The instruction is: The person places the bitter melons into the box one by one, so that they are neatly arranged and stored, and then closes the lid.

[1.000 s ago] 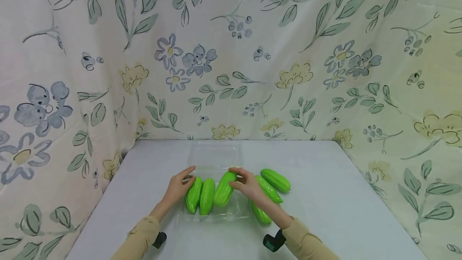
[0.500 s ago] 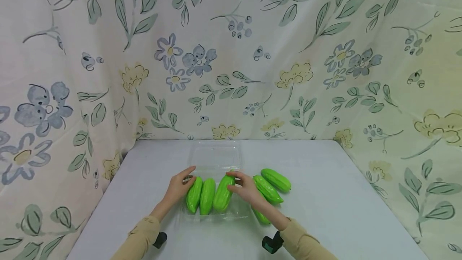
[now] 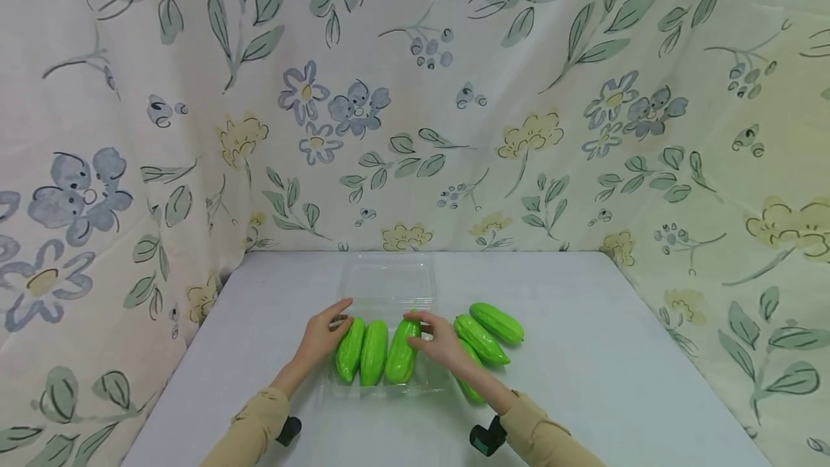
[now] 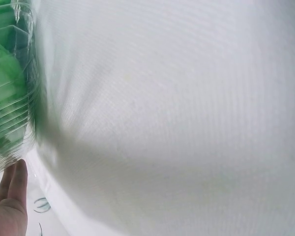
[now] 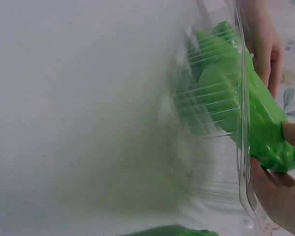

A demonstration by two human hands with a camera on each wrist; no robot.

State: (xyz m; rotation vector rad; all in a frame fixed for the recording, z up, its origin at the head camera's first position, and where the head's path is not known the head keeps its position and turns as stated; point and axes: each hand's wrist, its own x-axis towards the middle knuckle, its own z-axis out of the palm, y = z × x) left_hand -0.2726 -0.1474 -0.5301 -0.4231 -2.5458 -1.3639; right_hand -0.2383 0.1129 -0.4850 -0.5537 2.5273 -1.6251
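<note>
A clear plastic tray with its lid open at the back lies on the table. Three green gourds lie side by side in it. My right hand pinches the far end of the rightmost one, which rests beside the other two. In the right wrist view my fingers curl round that gourd just over the tray's rim. My left hand rests against the tray's left far corner, next to the first gourd; its fingers look straight beside the tray wall.
Three more green gourds lie on the grey table right of the tray: one far, one in the middle, one partly under my right forearm. Flowered cloth walls in the back and both sides.
My right hand has lowered the third gourd from a tilt above the tray down beside the other two, shifting slightly left. The left hand has stayed put.
</note>
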